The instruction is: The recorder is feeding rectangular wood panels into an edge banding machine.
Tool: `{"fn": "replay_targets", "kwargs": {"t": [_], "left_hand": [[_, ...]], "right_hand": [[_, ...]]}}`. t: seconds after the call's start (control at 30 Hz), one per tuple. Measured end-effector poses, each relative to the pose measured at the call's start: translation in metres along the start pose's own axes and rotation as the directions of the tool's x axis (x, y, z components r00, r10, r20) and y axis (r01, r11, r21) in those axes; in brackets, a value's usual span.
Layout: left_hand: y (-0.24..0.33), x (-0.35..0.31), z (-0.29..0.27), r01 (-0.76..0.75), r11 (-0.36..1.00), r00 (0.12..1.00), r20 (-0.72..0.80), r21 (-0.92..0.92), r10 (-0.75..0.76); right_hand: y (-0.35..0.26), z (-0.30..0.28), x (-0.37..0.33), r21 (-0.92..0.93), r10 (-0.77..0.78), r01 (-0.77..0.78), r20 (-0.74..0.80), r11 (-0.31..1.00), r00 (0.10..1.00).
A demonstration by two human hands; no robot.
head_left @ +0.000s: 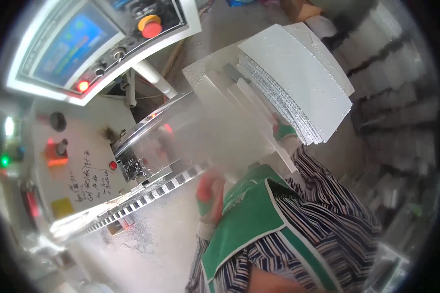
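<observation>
The right hand (pixel 284 131), in a green-and-red glove, is closed on the lower edge of a stack of white corrugated sheets (pixel 298 78), which it holds tilted above the far end of the machine table (pixel 210 68). The stack fans out toward the upper right, its layered grey edges showing along the left side. The left hand (pixel 209 193), also gloved, hangs low and near the body, well apart from the stack, just beside the black-and-white striped rail (pixel 146 195) at the table's near edge; its fingers look curled, but blur hides whether it grips anything. A clear curved guard (pixel 190 132) lies between the two hands. A green apron (pixel 249 215) and striped sleeves (pixel 327 205) fill the lower middle.

At the upper left corner a tilted control panel (pixel 83 53) carries a blue screen (pixel 73 41), a red mushroom button (pixel 151 29) on a yellow ring and a small lit red lamp (pixel 83 86). Below it, a white cabinet face (pixel 83 161) bears a black knob (pixel 57 121), an orange-backed switch (pixel 58 149), a yellow square sticker (pixel 62 207) and handwritten black marks. More white sheet piles (pixel 396 73) stand at the right.
</observation>
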State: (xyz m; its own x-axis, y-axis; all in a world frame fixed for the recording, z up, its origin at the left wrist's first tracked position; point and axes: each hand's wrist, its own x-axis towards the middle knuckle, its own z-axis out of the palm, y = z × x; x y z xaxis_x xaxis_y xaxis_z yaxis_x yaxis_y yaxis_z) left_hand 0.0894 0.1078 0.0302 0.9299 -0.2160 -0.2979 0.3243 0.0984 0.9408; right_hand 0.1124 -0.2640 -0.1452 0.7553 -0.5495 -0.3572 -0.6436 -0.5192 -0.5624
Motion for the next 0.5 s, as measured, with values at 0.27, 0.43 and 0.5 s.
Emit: {"fn": "replay_targets", "kwargs": {"t": [0.27, 0.43, 0.5], "left_hand": [[-0.002, 0.042, 0.052, -0.224, 0.974, 0.927, 0.310, 0.013, 0.209], [0.009, 0.068, 0.075, -0.010, 0.831, 0.981, 0.157, -0.556, 0.116], [0.009, 0.079, 0.064, 0.034, 0.686, 0.993, 0.102, -0.727, 0.059]], "right_hand": [[-0.113, -0.080, -0.108, -0.276, -0.781, 0.732, -0.272, 0.623, 0.562], [-0.209, -0.078, -0.153, -0.415, -0.936, 0.851, -0.004, 0.321, 0.351], [-0.224, -0.073, -0.159, -0.413, -0.948, 0.878, 0.094, 0.240, 0.304]]}}
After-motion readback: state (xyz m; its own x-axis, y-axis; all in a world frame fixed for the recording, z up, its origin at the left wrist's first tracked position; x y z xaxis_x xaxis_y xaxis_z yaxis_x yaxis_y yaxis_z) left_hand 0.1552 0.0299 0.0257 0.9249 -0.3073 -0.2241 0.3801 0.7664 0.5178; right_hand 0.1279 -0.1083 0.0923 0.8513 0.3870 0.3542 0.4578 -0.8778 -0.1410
